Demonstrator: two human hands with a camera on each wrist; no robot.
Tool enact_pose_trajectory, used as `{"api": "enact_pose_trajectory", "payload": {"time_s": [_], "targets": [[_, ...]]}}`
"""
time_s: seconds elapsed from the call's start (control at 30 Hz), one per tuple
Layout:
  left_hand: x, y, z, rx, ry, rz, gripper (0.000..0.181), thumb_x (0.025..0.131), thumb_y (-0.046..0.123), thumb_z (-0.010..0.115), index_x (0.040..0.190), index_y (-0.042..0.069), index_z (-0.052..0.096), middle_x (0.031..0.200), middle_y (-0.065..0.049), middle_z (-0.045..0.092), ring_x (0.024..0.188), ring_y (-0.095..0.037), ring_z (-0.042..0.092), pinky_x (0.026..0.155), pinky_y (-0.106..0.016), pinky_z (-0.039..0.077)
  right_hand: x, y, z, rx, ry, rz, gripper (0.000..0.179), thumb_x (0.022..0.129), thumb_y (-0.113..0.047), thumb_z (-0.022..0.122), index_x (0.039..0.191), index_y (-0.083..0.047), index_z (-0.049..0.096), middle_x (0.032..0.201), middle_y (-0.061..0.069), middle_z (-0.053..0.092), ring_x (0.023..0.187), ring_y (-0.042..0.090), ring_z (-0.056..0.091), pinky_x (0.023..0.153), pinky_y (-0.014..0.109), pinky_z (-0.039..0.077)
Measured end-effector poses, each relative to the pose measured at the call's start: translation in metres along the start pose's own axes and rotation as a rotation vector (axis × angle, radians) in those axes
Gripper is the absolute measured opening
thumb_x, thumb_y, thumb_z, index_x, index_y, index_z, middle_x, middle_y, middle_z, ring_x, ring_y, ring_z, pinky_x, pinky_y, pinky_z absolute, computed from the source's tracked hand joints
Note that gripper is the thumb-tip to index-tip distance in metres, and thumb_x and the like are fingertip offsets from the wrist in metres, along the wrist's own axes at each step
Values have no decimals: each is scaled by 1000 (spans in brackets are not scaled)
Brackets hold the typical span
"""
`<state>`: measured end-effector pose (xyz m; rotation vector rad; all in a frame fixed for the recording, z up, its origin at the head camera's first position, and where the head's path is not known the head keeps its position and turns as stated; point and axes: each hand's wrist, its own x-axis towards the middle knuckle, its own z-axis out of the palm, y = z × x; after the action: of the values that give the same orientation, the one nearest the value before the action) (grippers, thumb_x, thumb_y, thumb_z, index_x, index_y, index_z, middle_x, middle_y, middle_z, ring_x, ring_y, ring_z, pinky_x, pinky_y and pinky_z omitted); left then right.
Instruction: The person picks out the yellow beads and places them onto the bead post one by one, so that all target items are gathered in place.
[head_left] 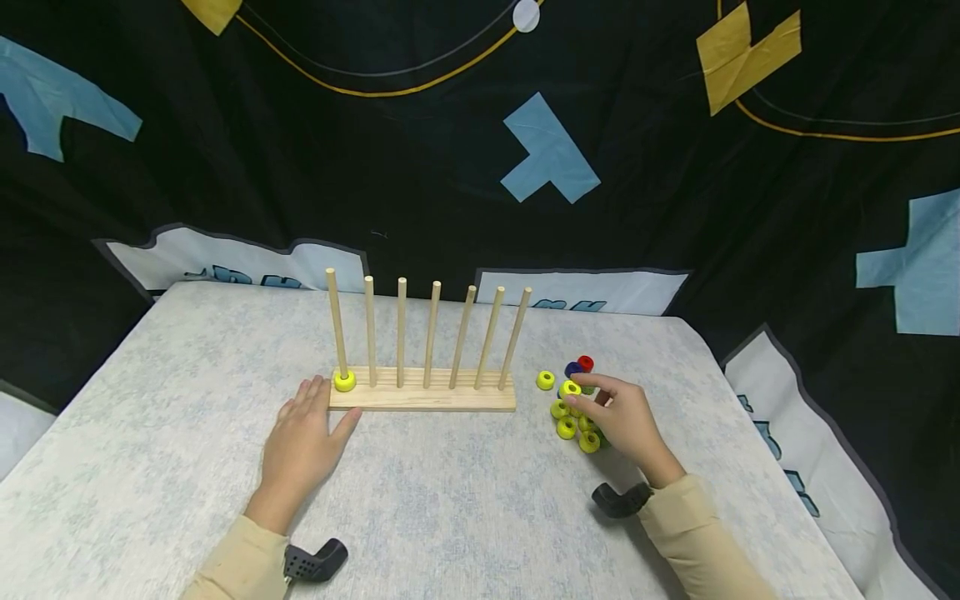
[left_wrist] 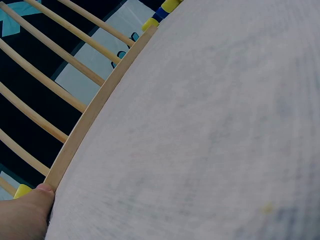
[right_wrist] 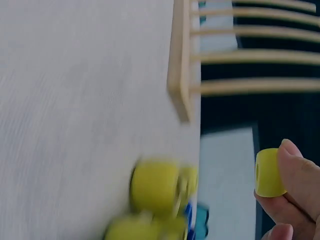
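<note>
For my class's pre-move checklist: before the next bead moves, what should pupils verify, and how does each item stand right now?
1. Yellow bead secure in the right hand: ok, pinched.
2. Bead's hole unobstructed: ok, its opening shows clear of the fingers.
3. Left hand at the wooden base: ok, touching its left end; how firmly, cannot tell.
4. Room on the leftmost peg: ok, one seated bead at its foot, bare above.
5. Held bead lined up over a peg: not ok, it is right of the base, among the loose beads.
</note>
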<state>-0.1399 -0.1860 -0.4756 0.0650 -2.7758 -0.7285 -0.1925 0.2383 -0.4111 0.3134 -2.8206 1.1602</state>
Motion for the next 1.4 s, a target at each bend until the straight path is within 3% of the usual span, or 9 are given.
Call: {"api": "enact_pose_trajectory", "payload": {"time_s": [0.4,0.73,1.0,1.4], "targets": [[0,3,-1,0,-5,-5,74,99,39,59,147,-13,35,151,-35,35,144,-51,30,119,-61,22,5,-44,31,15,-64,-176,35,85,-32,78,117,-18,74,73,0,67,52,8,41,41,21,34],[0,3,-1,-7,2,0,74,99,39,59,146,-13,36,151,-36,36,144,-51,30,119,-61,22,18,-68,43,33,-76,-247,32,85,-33,79,114,-20,76,86,-11,73,57,12,48,43,20,33],[1,3,1,4,5,-10,74,98,39,60,146,-13,37,151,-35,37,144,-51,31,119,-61,23,26,-96,42,62,-105,-285,30,86,-32,78,114,-22,75,94,-11,74,62,14,53,44,22,36],[-1,2,-1,7,10,-6,74,98,39,60,146,-12,37,150,-35,37,143,-51,31,119,-61,23,39,-132,36,93,-97,-409,33,85,-26,80,116,-16,75,83,-10,72,55,13,50,43,23,32]]}}
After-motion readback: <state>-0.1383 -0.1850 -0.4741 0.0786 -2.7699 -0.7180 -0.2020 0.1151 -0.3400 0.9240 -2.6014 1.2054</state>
